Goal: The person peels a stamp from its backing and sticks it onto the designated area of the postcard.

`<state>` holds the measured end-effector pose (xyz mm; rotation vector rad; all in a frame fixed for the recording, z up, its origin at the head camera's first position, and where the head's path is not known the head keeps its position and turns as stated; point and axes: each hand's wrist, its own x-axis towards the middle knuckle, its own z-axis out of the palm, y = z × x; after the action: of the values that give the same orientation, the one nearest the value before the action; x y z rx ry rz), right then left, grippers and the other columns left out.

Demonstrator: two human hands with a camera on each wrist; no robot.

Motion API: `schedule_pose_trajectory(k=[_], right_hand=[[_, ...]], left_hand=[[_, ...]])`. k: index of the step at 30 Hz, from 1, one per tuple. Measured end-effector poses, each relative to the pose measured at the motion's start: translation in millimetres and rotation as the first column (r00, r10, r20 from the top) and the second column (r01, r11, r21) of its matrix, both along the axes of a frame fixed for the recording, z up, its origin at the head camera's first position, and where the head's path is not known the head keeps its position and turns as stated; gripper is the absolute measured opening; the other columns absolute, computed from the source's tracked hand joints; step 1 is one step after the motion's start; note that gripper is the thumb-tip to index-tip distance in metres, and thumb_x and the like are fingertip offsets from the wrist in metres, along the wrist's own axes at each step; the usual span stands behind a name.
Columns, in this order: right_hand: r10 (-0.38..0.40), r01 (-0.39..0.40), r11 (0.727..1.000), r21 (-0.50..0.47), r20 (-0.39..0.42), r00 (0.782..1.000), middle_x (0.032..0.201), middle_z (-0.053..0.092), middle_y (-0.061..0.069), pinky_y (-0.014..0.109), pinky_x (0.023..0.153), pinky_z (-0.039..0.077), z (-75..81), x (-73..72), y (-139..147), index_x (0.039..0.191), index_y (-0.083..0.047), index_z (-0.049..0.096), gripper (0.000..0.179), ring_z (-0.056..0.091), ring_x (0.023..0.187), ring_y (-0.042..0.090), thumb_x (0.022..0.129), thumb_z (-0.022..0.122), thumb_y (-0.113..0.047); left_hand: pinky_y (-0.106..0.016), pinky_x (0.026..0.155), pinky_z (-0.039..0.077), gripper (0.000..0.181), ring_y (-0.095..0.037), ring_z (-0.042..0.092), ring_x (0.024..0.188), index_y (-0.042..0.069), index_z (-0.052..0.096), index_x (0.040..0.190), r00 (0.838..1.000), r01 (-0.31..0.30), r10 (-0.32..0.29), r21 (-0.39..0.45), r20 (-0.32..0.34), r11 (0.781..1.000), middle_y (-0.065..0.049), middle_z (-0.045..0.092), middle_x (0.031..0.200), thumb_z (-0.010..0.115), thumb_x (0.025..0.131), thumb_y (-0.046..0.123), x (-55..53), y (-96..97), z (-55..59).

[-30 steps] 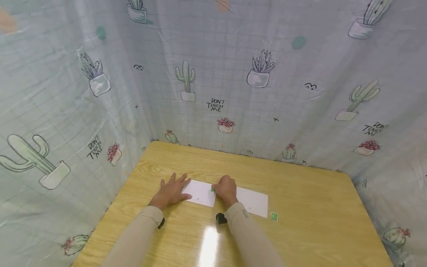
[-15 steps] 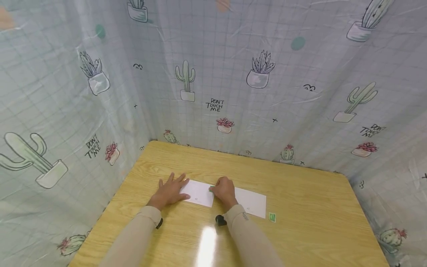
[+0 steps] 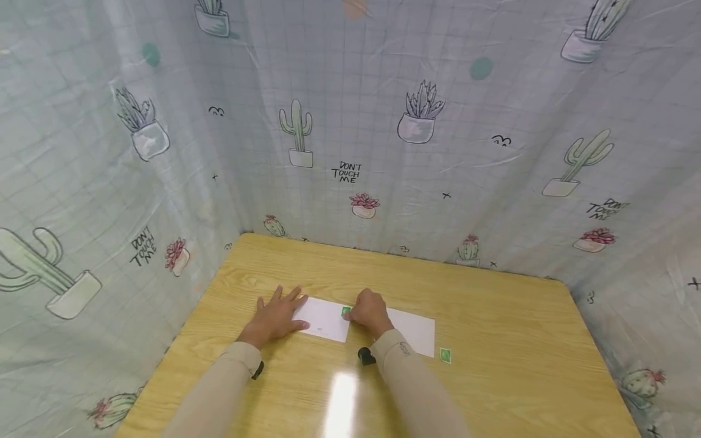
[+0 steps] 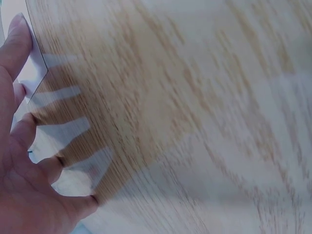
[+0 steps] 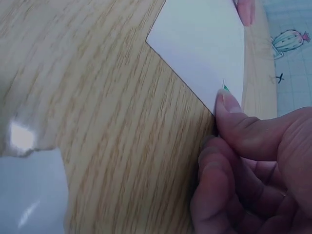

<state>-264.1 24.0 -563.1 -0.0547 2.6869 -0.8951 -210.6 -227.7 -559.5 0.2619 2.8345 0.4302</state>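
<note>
My left hand (image 3: 271, 317) rests with fingers spread over the left end of a white card (image 3: 323, 319), its thumb and fingertips touching the card. At the far right corner of this card sits a small green stamp (image 3: 345, 311). My right hand (image 3: 369, 311) has its fingers curled, and its thumb (image 5: 229, 105) presses the stamp at the corner. Only a sliver of the stamp (image 5: 225, 88) shows past the thumb in the right wrist view. In the left wrist view, the left hand (image 4: 29, 170) reaches onto the card's edge (image 4: 35, 73).
A second white card (image 3: 416, 331) lies right of my right hand, partly hidden by it. Another green stamp (image 3: 446, 355) lies beside that card on the wooden table (image 3: 493, 316). A printed curtain (image 3: 328, 243) borders the back and sides.
The right thumb has shifted on the stamp, so more of its green face shows now in the head view. The left hand stays in place. The head view has turned slightly.
</note>
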Motion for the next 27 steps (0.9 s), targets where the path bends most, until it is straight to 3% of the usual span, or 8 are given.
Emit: schedule_pose_trajectory(k=[7,11,15,20,23,27], right_hand=[[-0.011,0.010,0.999,0.031,0.035,0.999,0.045,0.040,-0.003,0.024,0.043,0.031,4.1,0.9,9,0.051,-0.015,0.043,0.056,0.039,0.044,0.012,0.080,0.092,-0.019],[0.024,-0.024,1.000,0.018,0.018,1.000,0.042,0.035,-0.005,0.024,0.042,0.027,3.7,1.8,16,0.049,-0.016,0.039,0.057,0.033,0.042,0.011,0.081,0.085,-0.012],[0.070,-0.068,0.994,-0.082,0.025,0.997,0.044,0.043,-0.005,0.023,0.046,0.034,4.0,2.3,26,0.052,-0.014,0.048,0.047,0.039,0.043,0.010,0.085,0.081,-0.010],[0.073,-0.068,0.972,-0.225,0.016,0.997,0.060,0.062,0.002,0.025,0.053,0.046,9.7,2.3,41,0.071,-0.009,0.066,0.023,0.054,0.053,0.014,0.090,0.080,-0.010],[0.070,-0.070,0.966,-0.248,-0.010,0.997,0.067,0.067,0.008,0.025,0.054,0.048,15.2,2.0,49,0.079,-0.006,0.069,0.016,0.058,0.056,0.015,0.093,0.077,-0.011],[0.088,-0.093,0.973,-0.213,-0.032,0.996,0.073,0.068,0.009,0.026,0.056,0.047,22.8,2.5,58,0.085,-0.007,0.070,0.016,0.058,0.060,0.015,0.097,0.072,-0.017]], left_hand=[[-0.091,0.111,0.009,0.078,-0.057,0.013,0.158,0.019,0.043,0.161,1.000,0.021,-0.021,0.014,0.001,1.000,-0.009,0.024,0.175,0.065,0.097,0.058,-1.2,3.9,-4.3],[-0.091,0.111,0.009,0.079,-0.057,0.013,0.158,0.019,0.042,0.161,1.000,0.017,-0.017,0.029,0.001,0.999,-0.009,0.024,0.175,0.066,0.096,0.058,-0.4,4.3,-7.3],[-0.092,0.111,0.007,0.080,-0.058,0.010,0.158,0.018,0.040,0.162,1.000,0.013,-0.013,0.042,-0.004,0.999,-0.011,0.022,0.175,0.064,0.098,0.059,1.5,2.4,-9.1],[-0.092,0.111,0.003,0.077,-0.058,0.007,0.158,0.015,0.039,0.162,1.000,0.015,-0.016,0.084,0.013,0.996,-0.013,0.021,0.175,0.062,0.100,0.056,3.4,0.0,-5.7],[-0.092,0.110,0.007,0.072,-0.058,0.011,0.157,0.014,0.042,0.161,1.000,0.029,-0.028,0.069,-0.011,0.997,-0.014,0.024,0.174,0.059,0.102,0.054,1.3,0.6,-3.1],[-0.091,0.111,0.013,0.069,-0.054,0.021,0.157,0.015,0.047,0.158,0.994,0.032,-0.031,0.008,-0.104,0.999,-0.014,0.032,0.171,0.058,0.103,0.055,-5.0,4.7,2.9]])
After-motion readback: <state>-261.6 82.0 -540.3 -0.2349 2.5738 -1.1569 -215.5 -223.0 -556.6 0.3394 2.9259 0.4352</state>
